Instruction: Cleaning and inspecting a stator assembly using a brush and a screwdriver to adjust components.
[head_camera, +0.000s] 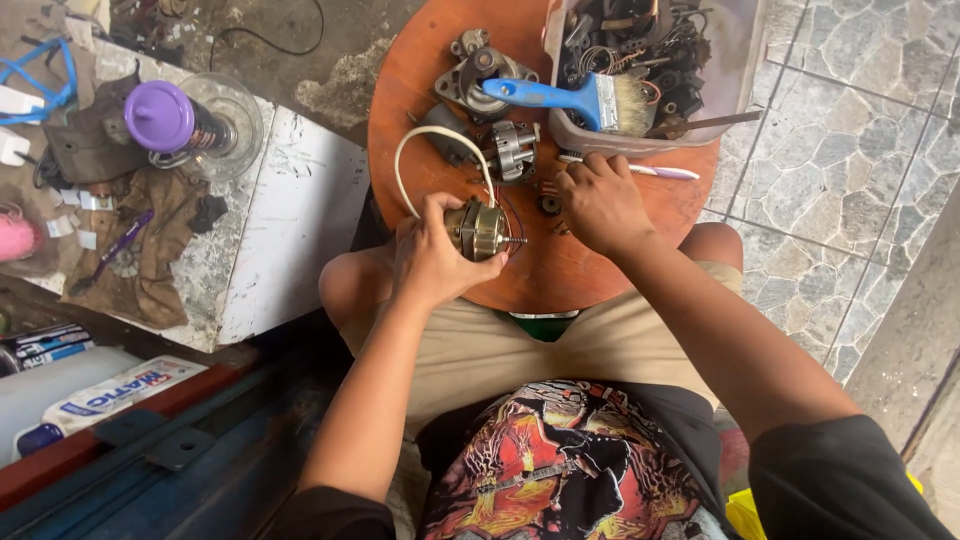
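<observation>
A small brass-coloured electric motor core (478, 229) with a white cord sits clasped in the left hand (432, 258) over the round wooden surface (420, 70); the right hand (598, 200), fingers curled, presses down beside small loose parts (548, 203). Metal housing pieces (480, 75) lie detached, suggesting work only partway through.
</observation>
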